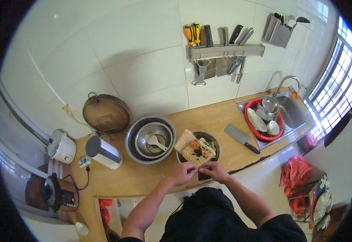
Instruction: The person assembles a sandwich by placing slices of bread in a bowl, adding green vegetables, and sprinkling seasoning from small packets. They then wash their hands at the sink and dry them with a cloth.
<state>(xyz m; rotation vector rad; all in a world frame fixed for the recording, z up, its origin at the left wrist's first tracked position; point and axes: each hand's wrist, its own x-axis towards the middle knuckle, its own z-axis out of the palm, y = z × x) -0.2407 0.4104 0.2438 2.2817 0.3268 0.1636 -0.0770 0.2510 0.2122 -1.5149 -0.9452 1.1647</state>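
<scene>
A metal bowl (219, 145) on the wooden counter holds blocks of dried instant noodles (191, 149), topped with brown and dark seasoning and some green bits. Just in front of the bowl, my left hand (182, 173) and my right hand (214, 171) come together, fingertips pinched close to each other. A small dark packet or piece (204, 177) shows below my right hand at the counter edge; whether the fingers grip it cannot be told.
Nested metal basins (130, 151) with a white spoon (156, 142) stand left of the bowl. A cleaver (237, 133) lies to the right. Beyond it, a red basin (248, 128) of dishes sits at the sink (291, 113). A kettle-like white appliance (106, 152) and a rice cooker (62, 148) are further left.
</scene>
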